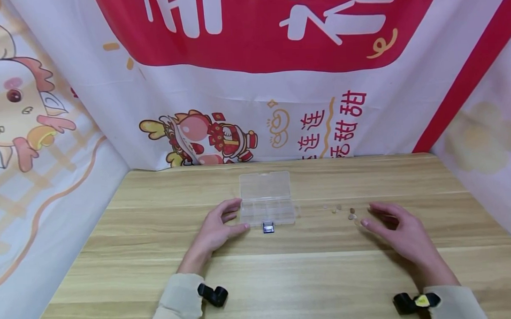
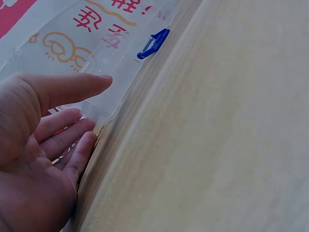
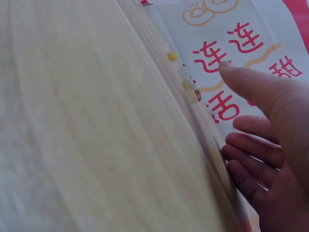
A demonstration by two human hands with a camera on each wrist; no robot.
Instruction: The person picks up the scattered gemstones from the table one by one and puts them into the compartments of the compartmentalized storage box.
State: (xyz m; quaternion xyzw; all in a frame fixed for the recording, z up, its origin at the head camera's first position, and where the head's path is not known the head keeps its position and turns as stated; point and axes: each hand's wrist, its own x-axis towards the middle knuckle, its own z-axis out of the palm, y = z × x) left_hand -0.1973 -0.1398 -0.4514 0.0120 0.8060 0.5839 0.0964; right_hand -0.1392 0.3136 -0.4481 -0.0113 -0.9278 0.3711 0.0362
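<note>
A clear plastic compartment box [image 1: 267,207] lies on the wooden table with its lid raised toward the back. At its front edge hangs a blue latch [image 1: 268,228], seen also in the left wrist view as a blue clip [image 2: 153,44]. My left hand [image 1: 217,230] rests at the box's left side, fingertips by the edge and thumb near the front corner, not curled round it. To the right of the box are several small beads [image 1: 351,216], some brown, yellow or clear. Beside them my right hand [image 1: 403,232] holds nothing, its fingers loosely bent and thumb apart.
A printed white and red cloth [image 1: 253,84] hangs behind the table and along both sides. The wooden table [image 1: 285,280] stretches in front of the box and beads. Black wrist cameras [image 1: 213,294] are strapped over both sleeves.
</note>
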